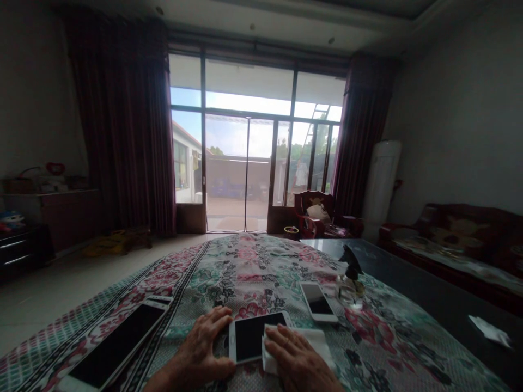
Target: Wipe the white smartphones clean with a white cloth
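A white smartphone (pixel 250 338) with a dark screen lies sideways on the flowered tablecloth (pixel 249 272). My left hand (pixel 202 348) grips its left end, thumb at the near corner and fingers at the far corner. Under my right hand (pixel 300 356) is a folded white tissue (pixel 322 343), pressed onto the right part of the screen with the fingers laid over it. The phone's right end is partly covered by the tissue. Beyond my right hand rests a smaller white phone (pixel 317 301), screen up. Left of my left hand lies a larger white device with a dark screen (pixel 118 340).
A clear glass jar (pixel 350 289) with a dark figure on top stands at the right. Another light-edged device (pixel 160 299) shows behind the large one. On the dark surface to the right lies a crumpled white tissue (pixel 489 330). A wooden armchair (pixel 312 209) stands near the glass doors.
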A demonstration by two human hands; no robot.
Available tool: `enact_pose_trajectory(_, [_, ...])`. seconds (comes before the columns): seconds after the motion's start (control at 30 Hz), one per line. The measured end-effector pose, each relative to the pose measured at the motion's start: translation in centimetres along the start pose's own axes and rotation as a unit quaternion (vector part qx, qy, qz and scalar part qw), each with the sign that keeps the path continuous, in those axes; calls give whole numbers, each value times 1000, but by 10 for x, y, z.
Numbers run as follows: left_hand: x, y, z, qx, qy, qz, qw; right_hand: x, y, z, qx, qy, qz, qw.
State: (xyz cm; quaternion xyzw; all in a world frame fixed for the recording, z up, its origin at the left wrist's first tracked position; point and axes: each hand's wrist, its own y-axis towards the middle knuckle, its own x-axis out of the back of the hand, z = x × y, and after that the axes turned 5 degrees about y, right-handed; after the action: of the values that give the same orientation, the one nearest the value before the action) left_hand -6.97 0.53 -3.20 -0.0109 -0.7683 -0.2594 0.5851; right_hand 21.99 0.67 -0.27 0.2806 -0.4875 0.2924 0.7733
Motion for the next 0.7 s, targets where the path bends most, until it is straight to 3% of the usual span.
enact_pose_trajectory(0.17, [4,1,-1,1,-6,12,1000,7,2,5,-29,6,0,1000])
enact_pose_trajectory(0.33, [-1,0,2,-9,-17,-13,1000,17,16,9,-63,33,-39,997])
enact_pose_trajectory(0.53, [1,0,-2,13,-17,17,1000,14,33,-2,-87,40,-66,993])
enact_pose_trajectory(0.7, [-3,0,1,3,-18,5,1000,11,24,-1,-87,47,-61,993])
